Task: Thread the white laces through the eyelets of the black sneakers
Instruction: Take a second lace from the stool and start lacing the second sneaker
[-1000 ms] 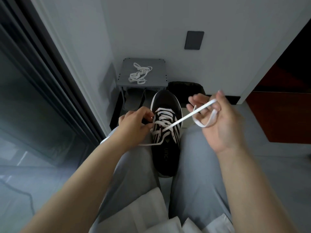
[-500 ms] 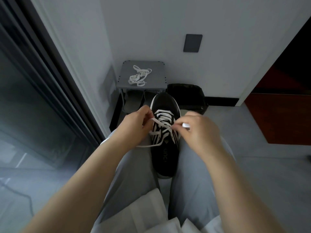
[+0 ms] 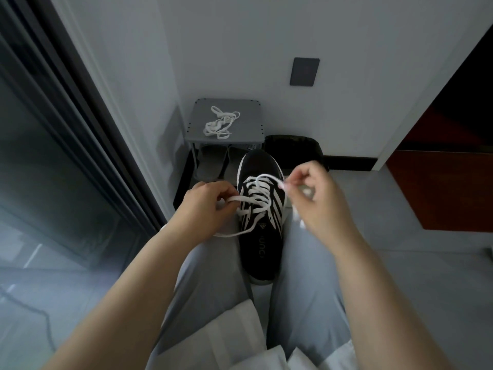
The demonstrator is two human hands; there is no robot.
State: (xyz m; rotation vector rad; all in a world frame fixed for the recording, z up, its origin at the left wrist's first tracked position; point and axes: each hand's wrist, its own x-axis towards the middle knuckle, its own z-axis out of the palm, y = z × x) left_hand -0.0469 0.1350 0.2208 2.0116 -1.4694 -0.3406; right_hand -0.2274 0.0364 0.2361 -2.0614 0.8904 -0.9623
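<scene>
Head view: the black sneaker lies wedged between the person's thighs in grey trousers, toe away from the body, its laced part directly between the two sets of fingers. The left hand is curled, its fingers pinching one strand of the white lace just left of the eyelets; a slack length loops down under that hand and back to the shoe. The right hand is lifted just right of the toe, its fingers pinching the other strand, which arcs in a loop over the upper crossings, with more lace hanging below the palm.

Beyond the left fingers a small grey table stands against the white wall and carries a spare lace in a loose heap; grey slippers sit beneath it. Beyond the right fingers a black bag rests on the floor by the wall, and a dark wall plate is mounted higher up. Far left of the fingers runs a dark-framed glass door; far right, a reddish-brown panel meets the grey floor. White cloth lies on the lap nearest the camera.
</scene>
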